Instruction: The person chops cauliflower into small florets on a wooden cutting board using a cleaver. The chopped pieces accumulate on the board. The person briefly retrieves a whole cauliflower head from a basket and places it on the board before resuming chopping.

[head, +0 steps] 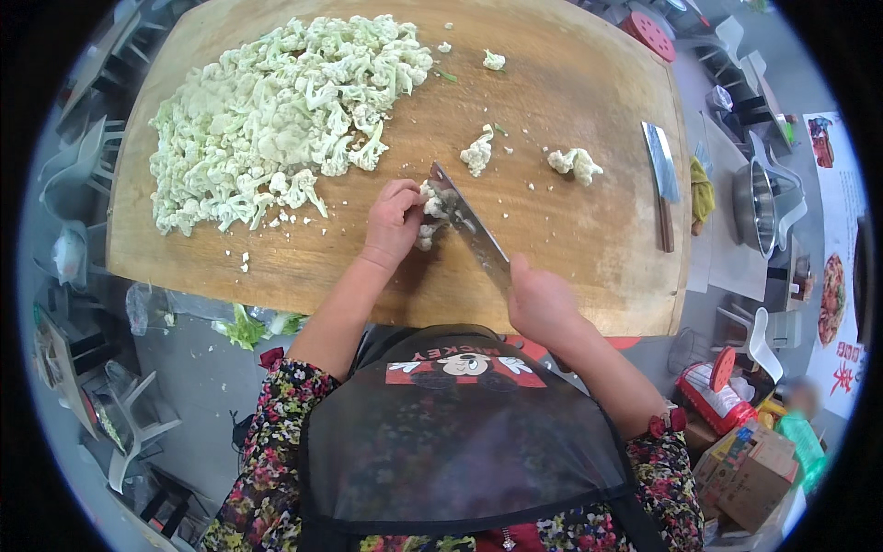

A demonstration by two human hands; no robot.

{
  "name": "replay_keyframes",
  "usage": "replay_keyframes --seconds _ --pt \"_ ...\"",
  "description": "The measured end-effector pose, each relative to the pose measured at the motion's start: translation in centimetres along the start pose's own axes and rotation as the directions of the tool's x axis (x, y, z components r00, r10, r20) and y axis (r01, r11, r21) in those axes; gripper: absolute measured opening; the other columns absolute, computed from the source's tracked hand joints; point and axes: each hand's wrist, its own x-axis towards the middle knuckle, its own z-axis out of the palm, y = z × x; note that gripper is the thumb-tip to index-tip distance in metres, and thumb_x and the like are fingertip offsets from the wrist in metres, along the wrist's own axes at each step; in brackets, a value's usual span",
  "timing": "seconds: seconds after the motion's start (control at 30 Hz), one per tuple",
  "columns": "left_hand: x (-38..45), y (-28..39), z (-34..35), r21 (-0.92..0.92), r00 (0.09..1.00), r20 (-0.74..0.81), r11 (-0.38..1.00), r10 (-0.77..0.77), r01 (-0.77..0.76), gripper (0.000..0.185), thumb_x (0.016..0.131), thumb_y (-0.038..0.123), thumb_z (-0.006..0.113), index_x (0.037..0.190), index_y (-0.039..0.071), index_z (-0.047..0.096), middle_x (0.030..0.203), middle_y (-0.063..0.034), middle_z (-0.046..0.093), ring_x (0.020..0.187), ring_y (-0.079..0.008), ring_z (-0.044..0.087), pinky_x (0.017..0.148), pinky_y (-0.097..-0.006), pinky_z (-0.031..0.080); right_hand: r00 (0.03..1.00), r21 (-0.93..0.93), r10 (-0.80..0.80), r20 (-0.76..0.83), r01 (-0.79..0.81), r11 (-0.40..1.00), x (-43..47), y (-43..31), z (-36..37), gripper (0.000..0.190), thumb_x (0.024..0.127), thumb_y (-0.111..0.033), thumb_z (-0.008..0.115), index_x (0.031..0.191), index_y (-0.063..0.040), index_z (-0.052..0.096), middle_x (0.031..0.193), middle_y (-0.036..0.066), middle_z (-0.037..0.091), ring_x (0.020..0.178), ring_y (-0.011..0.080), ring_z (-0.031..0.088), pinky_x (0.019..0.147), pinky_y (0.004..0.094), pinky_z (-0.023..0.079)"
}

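Note:
My right hand (545, 300) grips the handle of a cleaver (476, 228), whose broad blade slants up and left across the wooden board (593, 241). Against the blade's left side are cauliflower florets (434, 207), held by the bent fingers of my left hand (393, 221). A large heap of cut cauliflower (269, 124) covers the board's upper left. Loose cauliflower pieces lie beyond the blade, one near its tip (477, 150), one farther right (576, 165) and a small one higher up (494, 61). Crumbs are scattered about.
A second cleaver (662, 169) lies near the board's right edge. Past that edge are a yellow-green cloth (701, 190) and a steel bowl (757, 207). Leafy trimmings (245, 328) lie below the near left edge. White chairs (762, 345) and cardboard boxes (748, 476) stand around.

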Motion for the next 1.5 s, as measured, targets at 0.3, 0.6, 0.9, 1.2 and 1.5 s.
replay_keyframes --seconds 0.3,0.6,0.9,1.2,1.5 --pt "-1.0 0.4 -2.7 0.014 0.993 0.112 0.999 0.032 -0.034 0.024 0.073 -0.005 0.065 0.095 0.003 0.059 0.106 -0.0153 0.057 0.098 -0.0325 0.058 0.080 -0.0359 0.049 0.928 0.434 0.139 -0.346 0.026 0.901 3.0 2.0 3.6 0.027 0.081 -0.004 0.057 0.108 -0.001 0.052 0.078 0.027 0.062 0.075 0.0459 0.060 0.064 0.0531 0.047" --pt "-4.0 4.2 -2.0 0.248 0.980 0.194 0.969 -0.030 -0.019 0.041 0.069 0.008 0.075 0.106 0.004 0.056 0.108 -0.0167 0.055 0.101 -0.0363 0.055 0.085 -0.0420 0.047 0.973 0.206 -0.096 -0.208 0.140 0.969 -3.3 2.9 0.8 0.023 0.082 -0.006 0.058 0.103 0.001 0.052 0.065 0.022 0.059 0.063 0.0437 0.059 0.057 0.0511 0.046" --pt "-2.6 1.8 -4.6 0.122 0.978 0.167 0.987 -0.125 0.105 0.029 0.072 -0.002 0.068 0.098 0.004 0.058 0.104 -0.0131 0.059 0.098 -0.0338 0.056 0.082 -0.0400 0.049 0.962 0.220 -0.094 -0.255 0.152 0.964 -4.5 1.8 1.9 0.028 0.082 -0.002 0.058 0.110 0.004 0.053 0.067 0.022 0.060 0.063 0.0418 0.061 0.055 0.0445 0.047" --pt "-2.5 1.7 -5.3 0.260 0.985 0.144 0.964 -0.092 0.052 0.022 0.074 0.000 0.069 0.093 0.006 0.060 0.090 -0.0125 0.059 0.085 -0.0310 0.057 0.071 -0.0384 0.048 0.947 0.445 0.172 -0.273 -0.034 0.895 -4.9 1.9 1.2 0.018 0.083 -0.004 0.059 0.100 0.000 0.053 0.064 0.020 0.060 0.060 0.0396 0.060 0.054 0.0459 0.047" --pt "3.8 2.2 -2.1 0.656 0.997 -0.006 0.753 0.077 -0.055 0.027 0.077 0.016 0.067 0.103 0.013 0.061 0.111 -0.0140 0.053 0.104 -0.0321 0.050 0.090 -0.0486 0.040 0.865 0.669 0.443 -0.237 -0.185 0.720 -6.8 3.5 2.1 0.012 0.084 0.000 0.056 0.094 0.003 0.051 0.060 0.016 0.058 0.050 0.0212 0.059 0.049 0.0355 0.044"
